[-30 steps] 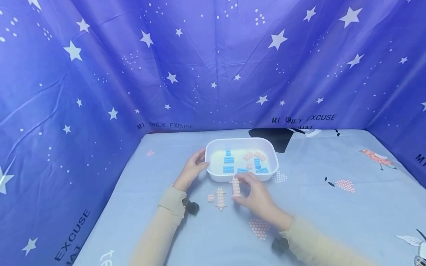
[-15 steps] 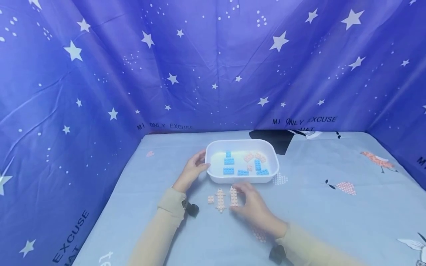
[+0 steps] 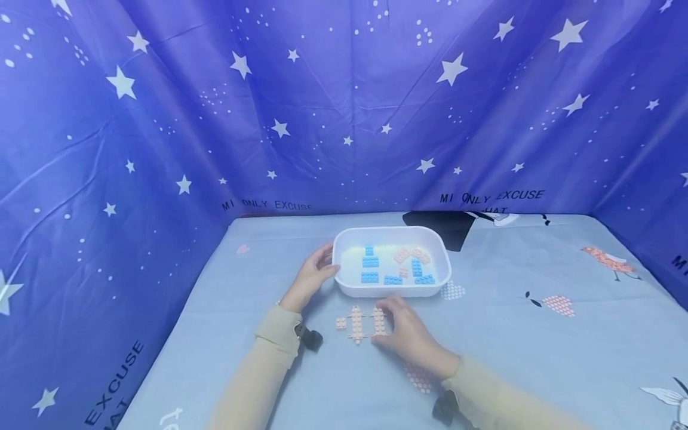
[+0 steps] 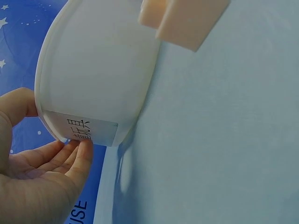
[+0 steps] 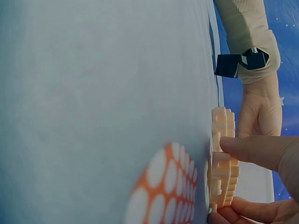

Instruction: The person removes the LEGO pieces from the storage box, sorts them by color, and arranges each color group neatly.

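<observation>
My left hand grips the left end of a white plastic tub, which stands on the table with several blue and pink toy bricks inside. In the left wrist view, a label shows on the tub's wall. My right hand pinches a pale pink wheel-axle brick by its two ends, thumb near and fingers far, down at the cloth. Parallel to it on the left lies a second wheel-axle brick. Left of that sits a small pink 2x2 brick.
Blue star-printed curtains stand behind and at both sides. A light blue printed cloth covers the table. Black wrist cameras hang from the sleeves.
My right hand has brought its wheel-axle brick toward me and down to the cloth, beside the other one. The left hand has kept its hold on the tub.
</observation>
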A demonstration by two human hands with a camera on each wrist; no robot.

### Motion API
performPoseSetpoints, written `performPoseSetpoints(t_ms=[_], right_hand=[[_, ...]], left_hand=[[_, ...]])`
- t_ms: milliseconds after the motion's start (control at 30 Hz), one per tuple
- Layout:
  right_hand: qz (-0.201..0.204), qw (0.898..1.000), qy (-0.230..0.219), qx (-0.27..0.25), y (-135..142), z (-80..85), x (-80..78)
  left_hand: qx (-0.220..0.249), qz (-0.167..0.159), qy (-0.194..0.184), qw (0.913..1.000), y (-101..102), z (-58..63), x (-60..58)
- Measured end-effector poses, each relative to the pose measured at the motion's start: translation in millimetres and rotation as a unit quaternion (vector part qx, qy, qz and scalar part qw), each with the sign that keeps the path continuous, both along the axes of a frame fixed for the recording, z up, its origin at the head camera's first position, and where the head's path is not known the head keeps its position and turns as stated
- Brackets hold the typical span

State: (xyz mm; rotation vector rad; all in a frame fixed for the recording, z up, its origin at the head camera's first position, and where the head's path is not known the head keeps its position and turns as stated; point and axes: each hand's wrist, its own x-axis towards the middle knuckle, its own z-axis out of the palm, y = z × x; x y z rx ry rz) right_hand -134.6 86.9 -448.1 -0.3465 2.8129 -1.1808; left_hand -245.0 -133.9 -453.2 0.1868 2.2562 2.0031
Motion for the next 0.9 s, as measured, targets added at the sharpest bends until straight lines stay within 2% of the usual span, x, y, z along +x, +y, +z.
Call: performPoseSetpoints(t_ms=[300,567,900], right_hand=[[0.017,0.999,0.025,0.032,-2.6,2.0,-0.8],[0.016,0.999,0.023,0.025,-5.0,2.5,-3.4],[0.017,0.999,0.027,0.023,-4.6,-0.9,-5.0]], left_hand=[[-0.008,0.007,-0.001,0.9999,0.7,1.9,0.2],[0.000,0.002,-0.001,1.0000,-0.2,1.8,0.1],[0.011,0.012,0.001,0.9999,2.2,-0.2,2.9]])
